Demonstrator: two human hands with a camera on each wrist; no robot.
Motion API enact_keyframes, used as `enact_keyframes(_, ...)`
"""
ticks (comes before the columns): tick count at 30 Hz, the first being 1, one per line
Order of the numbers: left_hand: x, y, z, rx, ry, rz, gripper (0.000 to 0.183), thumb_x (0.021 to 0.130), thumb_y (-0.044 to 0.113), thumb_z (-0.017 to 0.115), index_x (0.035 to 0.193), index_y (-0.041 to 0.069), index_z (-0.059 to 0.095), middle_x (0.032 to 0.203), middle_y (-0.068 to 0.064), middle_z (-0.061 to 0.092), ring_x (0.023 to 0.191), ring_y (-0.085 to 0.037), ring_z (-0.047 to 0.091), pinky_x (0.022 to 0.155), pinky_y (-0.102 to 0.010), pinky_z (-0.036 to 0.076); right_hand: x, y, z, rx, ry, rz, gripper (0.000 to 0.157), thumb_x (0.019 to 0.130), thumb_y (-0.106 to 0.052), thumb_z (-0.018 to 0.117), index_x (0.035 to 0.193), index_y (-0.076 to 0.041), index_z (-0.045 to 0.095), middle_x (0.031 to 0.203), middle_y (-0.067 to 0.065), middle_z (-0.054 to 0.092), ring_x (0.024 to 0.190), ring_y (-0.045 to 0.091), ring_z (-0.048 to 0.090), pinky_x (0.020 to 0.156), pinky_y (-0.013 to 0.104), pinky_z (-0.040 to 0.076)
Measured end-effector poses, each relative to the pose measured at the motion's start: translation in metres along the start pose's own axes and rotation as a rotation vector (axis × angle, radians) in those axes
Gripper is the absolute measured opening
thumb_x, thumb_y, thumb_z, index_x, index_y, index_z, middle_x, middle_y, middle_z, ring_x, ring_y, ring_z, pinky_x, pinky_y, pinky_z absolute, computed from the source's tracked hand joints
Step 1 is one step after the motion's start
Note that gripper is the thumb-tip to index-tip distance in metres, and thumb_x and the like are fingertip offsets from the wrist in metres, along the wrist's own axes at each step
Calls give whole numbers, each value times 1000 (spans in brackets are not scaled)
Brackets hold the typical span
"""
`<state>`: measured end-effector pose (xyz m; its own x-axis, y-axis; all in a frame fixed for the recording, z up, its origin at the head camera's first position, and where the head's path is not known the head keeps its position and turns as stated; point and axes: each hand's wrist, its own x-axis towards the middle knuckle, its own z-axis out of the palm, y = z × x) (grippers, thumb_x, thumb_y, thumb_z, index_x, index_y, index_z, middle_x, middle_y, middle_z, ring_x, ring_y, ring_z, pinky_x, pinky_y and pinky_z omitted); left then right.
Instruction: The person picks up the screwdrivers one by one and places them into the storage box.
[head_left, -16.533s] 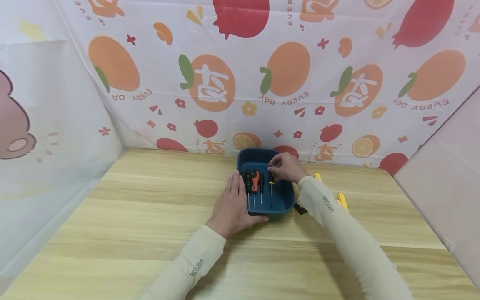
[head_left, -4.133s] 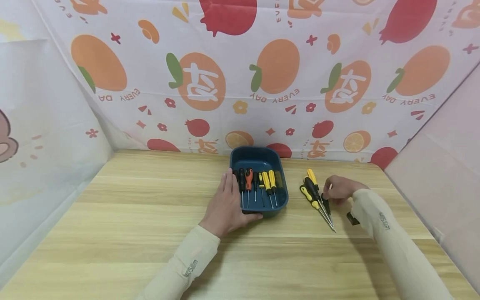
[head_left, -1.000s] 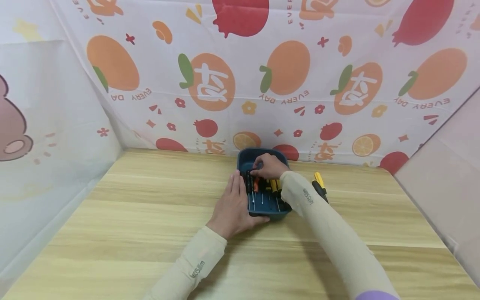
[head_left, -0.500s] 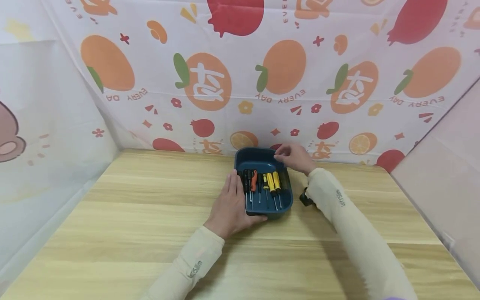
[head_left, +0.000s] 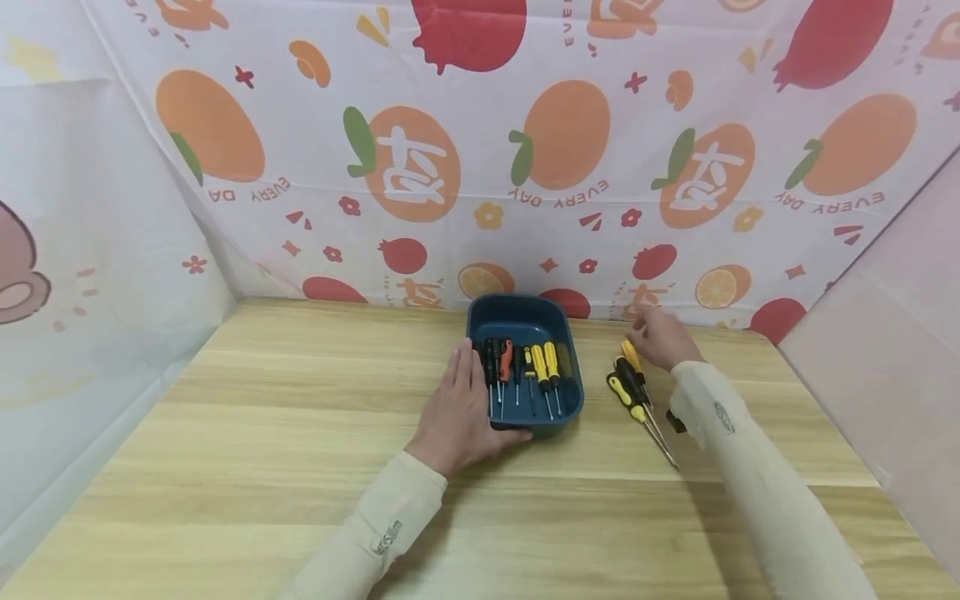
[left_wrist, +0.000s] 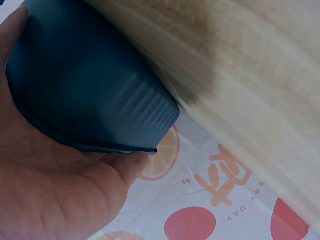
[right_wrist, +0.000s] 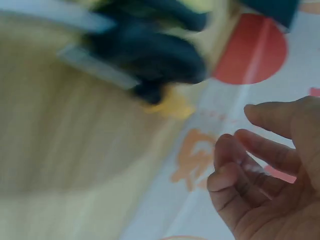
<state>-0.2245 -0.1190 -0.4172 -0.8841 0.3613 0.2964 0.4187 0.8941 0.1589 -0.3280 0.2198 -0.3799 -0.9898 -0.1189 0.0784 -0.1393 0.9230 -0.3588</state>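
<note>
A dark blue plastic box (head_left: 517,312) holds a row of screwdrivers with black, orange and yellow handles, such as an orange one (head_left: 506,360). My left hand (head_left: 452,417) holds its near left corner, fingers along the left side and thumb across the front; in the left wrist view the hand (left_wrist: 65,185) spans the rim. To the right, my right hand (head_left: 662,337) hovers over a small pile of screwdrivers, its loosely bent fingers holding nothing. The pile has a yellow handle (head_left: 631,357), a black handle (head_left: 628,379) and a yellow-and-black handle (head_left: 622,389). Motion blurs the pile in the right wrist view.
The wooden table (head_left: 300,433) runs back to a fruit-printed cloth (head_left: 480,167) just behind the box. Another pale cloth hangs at the left, and a plain pale wall (head_left: 885,350) borders the right.
Since the earliest frame, several screwdrivers have been added to the box, lately a black one at the left. My right hand has moved from the box to the pile. My left hand stays put.
</note>
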Motion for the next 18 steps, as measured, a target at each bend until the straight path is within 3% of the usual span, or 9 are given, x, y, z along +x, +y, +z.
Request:
enact_keyframes(5,-1,-1,0,10,10,5,134,69,84,69,150,-15,31,160,-31,26,148,-42,28,120,-42,29,-4,16,11,-34,-67,15,41,100,-20,63,119,16,64,123,35,62,109,49,62,90,57,55)
enact_keyframes(12,-2,0,0,1,11,4,133,69,83,70,150,-15,31,160,-31,26,148,-42,28,120,-42,29,0,30,21,57,-128,48,34,97,-15,66,114,15,65,109,30,68,86,31,69,71,40,59)
enact_keyframes(18,-1,1,0,-6,7,-3,134,68,83,70,151,-15,30,161,-30,25,148,-42,28,120,-42,29,5,35,21,56,-164,107,31,94,-14,69,108,13,68,105,26,68,87,30,67,75,41,58)
